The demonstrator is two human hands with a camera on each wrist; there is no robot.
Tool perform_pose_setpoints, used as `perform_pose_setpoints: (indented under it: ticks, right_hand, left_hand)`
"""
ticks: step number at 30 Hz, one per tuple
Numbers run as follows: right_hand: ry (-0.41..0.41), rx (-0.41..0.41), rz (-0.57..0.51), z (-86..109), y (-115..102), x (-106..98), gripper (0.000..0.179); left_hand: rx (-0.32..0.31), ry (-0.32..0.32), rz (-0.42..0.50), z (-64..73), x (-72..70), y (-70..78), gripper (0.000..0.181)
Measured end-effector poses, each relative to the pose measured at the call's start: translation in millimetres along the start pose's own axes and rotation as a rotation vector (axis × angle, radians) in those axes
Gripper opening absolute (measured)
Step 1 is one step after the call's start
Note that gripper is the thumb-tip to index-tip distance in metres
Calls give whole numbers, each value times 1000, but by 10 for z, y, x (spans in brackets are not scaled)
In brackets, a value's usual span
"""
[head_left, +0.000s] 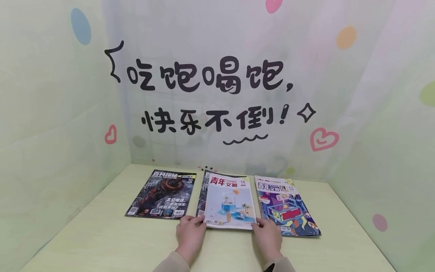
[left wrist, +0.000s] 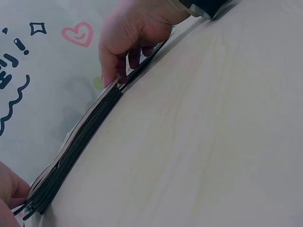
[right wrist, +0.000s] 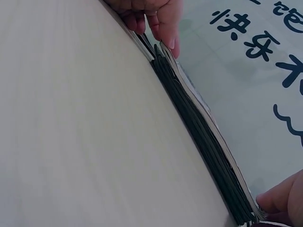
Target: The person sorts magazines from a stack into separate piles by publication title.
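Observation:
In the head view a magazine [head_left: 229,206] with a pale blue cover and red title lies at the middle of the table, over a dark-covered magazine [head_left: 202,196] that shows at its left and top edges. My left hand [head_left: 191,235] pinches its near left corner, and my right hand [head_left: 267,237] pinches the near right one. From the wrists, the pale-edged top magazine [left wrist: 78,130] rests on a stack of several dark-edged magazines [right wrist: 199,137]. Both thumbs are at the upper side of the corners.
To the left lies a dark magazine [head_left: 161,194] with white lettering. A colourful purple magazine [head_left: 289,211] lies at the right, partly behind my right hand. The pale wooden table [head_left: 102,241] meets printed fabric walls [head_left: 217,151] at the back and sides.

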State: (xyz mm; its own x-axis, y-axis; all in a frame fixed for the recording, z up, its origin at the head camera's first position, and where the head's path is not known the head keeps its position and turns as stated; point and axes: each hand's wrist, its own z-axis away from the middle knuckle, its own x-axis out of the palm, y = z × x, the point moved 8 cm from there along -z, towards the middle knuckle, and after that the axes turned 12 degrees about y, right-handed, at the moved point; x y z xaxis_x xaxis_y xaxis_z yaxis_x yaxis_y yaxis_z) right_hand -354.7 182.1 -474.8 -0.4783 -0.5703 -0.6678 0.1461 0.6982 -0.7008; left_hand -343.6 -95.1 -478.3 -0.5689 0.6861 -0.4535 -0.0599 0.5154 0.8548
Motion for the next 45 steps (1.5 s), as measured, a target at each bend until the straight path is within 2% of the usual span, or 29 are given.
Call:
perform_pose_setpoints:
  ticks: [6,9,15,19,22,25,28,31,35,39,41,45]
  right_hand:
    - [-27,51,-24,15,24,7,35]
    - [-30,52,-39,10,21,5,35]
    - [-63,69,-71,14,32,28,34]
    - [-105,91,-105,45,40,52,33]
    - [-131,92,-143,77,27,64,33]
    - [-155,126,-232,112,32,86,34]
    - [-175,183,-354,142,47,117,39]
    - [-195,222,-436,156,58,147,48]
    - [-198,238,-460,148,60,169,56]
    - [-199,253,-484,147,54,198,62]
    - [-203,256,-492,157,48,207,64]
    - [-213,249,-457,170,48,200,56]
  left_hand:
    - [91,-47,-95,10,19,32,31]
    - [102,-56,-99,4,29,33,31]
    - [61,-78,-64,-15,52,4,37]
    - [44,-124,-53,-16,67,-10,46]
    - [48,-162,-44,-9,73,-5,51]
    - [48,-185,-31,-5,76,-4,53]
    - [18,-218,28,6,92,-17,54]
    - [-39,-272,150,22,139,-41,53]
    - [-108,-322,267,38,192,-60,53]
    - [-150,-322,277,39,211,-86,60]
    - [-156,-323,275,41,223,-98,65]
    - [-122,-352,266,53,239,-82,64]
